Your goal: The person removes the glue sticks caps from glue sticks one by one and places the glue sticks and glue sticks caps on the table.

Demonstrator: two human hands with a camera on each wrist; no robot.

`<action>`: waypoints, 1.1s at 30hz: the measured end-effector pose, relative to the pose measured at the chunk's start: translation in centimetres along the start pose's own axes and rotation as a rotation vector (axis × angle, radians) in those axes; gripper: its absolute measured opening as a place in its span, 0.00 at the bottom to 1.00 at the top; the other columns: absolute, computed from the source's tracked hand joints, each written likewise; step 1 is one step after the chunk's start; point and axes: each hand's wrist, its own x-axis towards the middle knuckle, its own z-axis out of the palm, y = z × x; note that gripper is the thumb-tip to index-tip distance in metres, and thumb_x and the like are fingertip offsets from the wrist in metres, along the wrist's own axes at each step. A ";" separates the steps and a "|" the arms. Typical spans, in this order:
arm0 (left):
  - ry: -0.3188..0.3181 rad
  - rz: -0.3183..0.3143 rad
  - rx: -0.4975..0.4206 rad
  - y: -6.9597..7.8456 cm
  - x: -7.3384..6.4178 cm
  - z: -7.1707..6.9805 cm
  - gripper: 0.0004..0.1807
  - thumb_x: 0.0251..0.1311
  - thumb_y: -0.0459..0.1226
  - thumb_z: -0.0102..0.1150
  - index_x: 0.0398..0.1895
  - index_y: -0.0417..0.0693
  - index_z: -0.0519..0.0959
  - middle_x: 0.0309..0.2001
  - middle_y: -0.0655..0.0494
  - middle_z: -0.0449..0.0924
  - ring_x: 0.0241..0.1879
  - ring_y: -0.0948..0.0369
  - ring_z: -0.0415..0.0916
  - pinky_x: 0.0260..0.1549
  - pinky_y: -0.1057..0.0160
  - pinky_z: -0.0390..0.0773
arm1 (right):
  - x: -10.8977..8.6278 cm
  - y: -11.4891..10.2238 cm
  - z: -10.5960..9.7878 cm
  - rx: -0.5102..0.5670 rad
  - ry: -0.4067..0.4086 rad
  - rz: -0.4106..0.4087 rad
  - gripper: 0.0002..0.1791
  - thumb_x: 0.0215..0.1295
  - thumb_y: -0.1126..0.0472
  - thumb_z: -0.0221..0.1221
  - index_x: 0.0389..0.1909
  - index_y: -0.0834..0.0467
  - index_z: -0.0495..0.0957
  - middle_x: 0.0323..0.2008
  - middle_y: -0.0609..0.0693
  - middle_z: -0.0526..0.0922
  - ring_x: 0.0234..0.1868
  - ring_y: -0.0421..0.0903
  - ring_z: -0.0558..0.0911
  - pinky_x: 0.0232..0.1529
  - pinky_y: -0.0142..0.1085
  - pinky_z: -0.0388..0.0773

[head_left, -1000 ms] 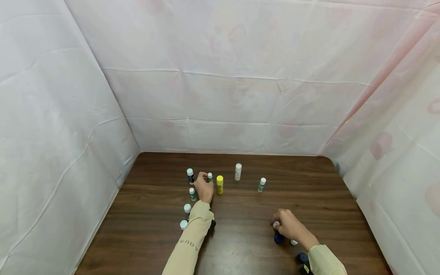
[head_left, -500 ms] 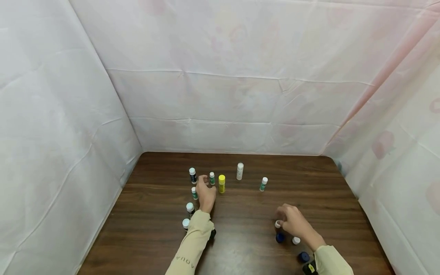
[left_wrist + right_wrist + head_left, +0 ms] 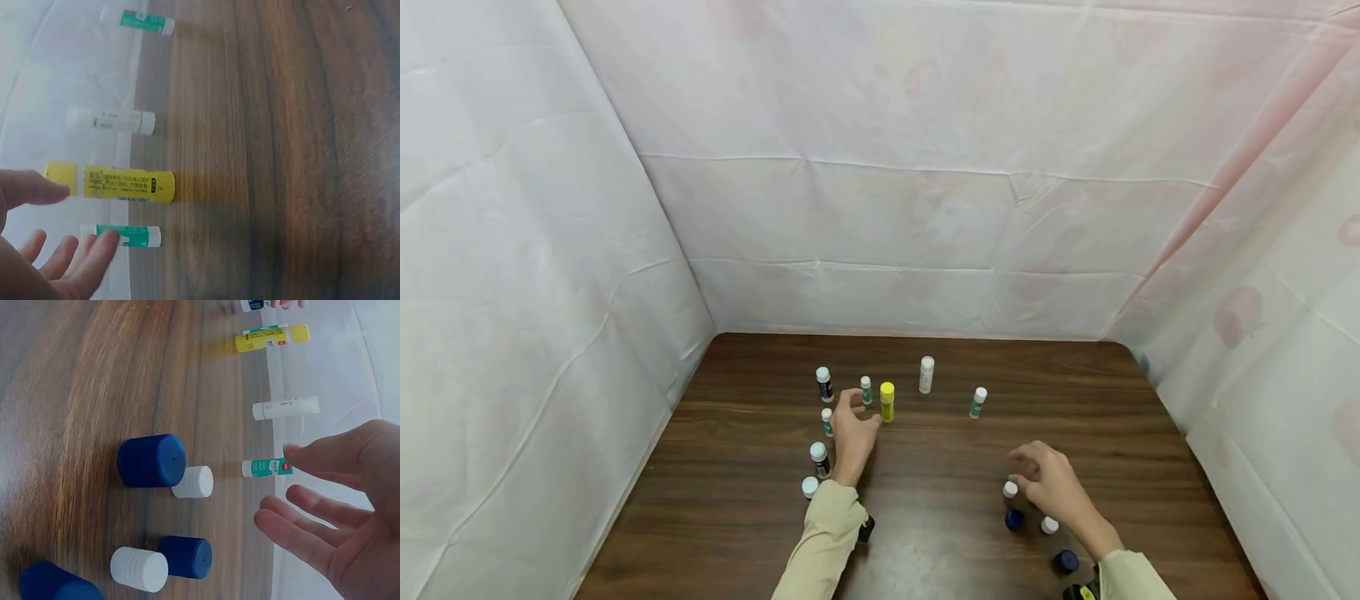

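Pale sheets (image 3: 880, 208), faintly patterned in pink, rise around a dark wood-grain table (image 3: 940, 475) in front of you. Take the upright yellow tube (image 3: 887, 406) as your landmark.

To its left runs a column of white-topped tubes: nearest you a half-hidden tube (image 3: 809, 487), then the nearer dark tube (image 3: 820, 459), a green-labelled tube (image 3: 827, 422) and the farther dark tube (image 3: 825, 385). Between that column and the yellow tube is your left hand (image 3: 853, 437), empty, its fingers and thumb parted — the thumb is near the yellow tube, though contact cannot be told. Just left of the yellow tube, near your fingers, stands the small green tube (image 3: 867, 392).

Right of the landmark and slightly beyond it stands a white tube (image 3: 927, 377); farther right, another green tube (image 3: 977, 403).

To the landmark's right and nearer you lie the far white cap (image 3: 1010, 490) and a blue cap (image 3: 1015, 520). Your right hand (image 3: 1060, 492) hovers beside that white cap — empty, fingers loosely parted. Farther right come the near white cap (image 3: 1049, 525) and a second blue cap (image 3: 1066, 562); the right wrist view adds a third blue cap (image 3: 185, 557).
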 end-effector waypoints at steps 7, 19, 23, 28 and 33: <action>-0.045 0.027 -0.068 0.4 -1.6 -0.6 0.23 0.44 0.29 0.69 0.46 0.44 0.75 0.47 0.43 0.78 0.45 0.45 0.76 0.43 0.48 0.77 | 0.1 -0.7 -0.3 0.042 0.039 -0.011 0.17 0.49 0.72 0.68 0.42 0.59 0.81 0.40 0.54 0.80 0.32 0.46 0.81 0.32 0.38 0.81; -0.072 0.079 -0.137 0.6 -3.2 -1.4 0.23 0.44 0.32 0.72 0.46 0.46 0.76 0.44 0.51 0.79 0.44 0.46 0.78 0.35 0.56 0.81 | 0.3 -1.3 -0.2 0.038 0.086 -0.080 0.17 0.51 0.69 0.68 0.44 0.58 0.80 0.41 0.52 0.79 0.34 0.51 0.82 0.34 0.41 0.81; -0.092 0.082 -0.175 0.7 -3.8 -1.5 0.24 0.44 0.32 0.73 0.47 0.42 0.76 0.45 0.48 0.79 0.45 0.45 0.77 0.34 0.56 0.82 | 0.6 -1.5 -0.2 0.035 0.107 -0.107 0.18 0.50 0.69 0.68 0.43 0.58 0.80 0.40 0.51 0.79 0.33 0.50 0.83 0.33 0.44 0.81; -0.115 0.084 -0.186 2.0 -4.6 -2.0 0.23 0.45 0.28 0.71 0.47 0.39 0.75 0.44 0.45 0.79 0.45 0.44 0.76 0.37 0.43 0.78 | 1.0 -2.1 -0.3 0.022 0.141 -0.160 0.18 0.48 0.70 0.70 0.42 0.58 0.80 0.39 0.51 0.80 0.31 0.50 0.83 0.31 0.42 0.81; -0.154 0.111 -0.154 4.2 -5.7 -3.0 0.23 0.47 0.27 0.70 0.48 0.35 0.74 0.44 0.43 0.79 0.45 0.46 0.77 0.37 0.51 0.80 | 1.5 -2.8 -0.4 -0.009 0.165 -0.205 0.18 0.48 0.69 0.70 0.42 0.57 0.81 0.39 0.53 0.80 0.32 0.48 0.82 0.32 0.42 0.81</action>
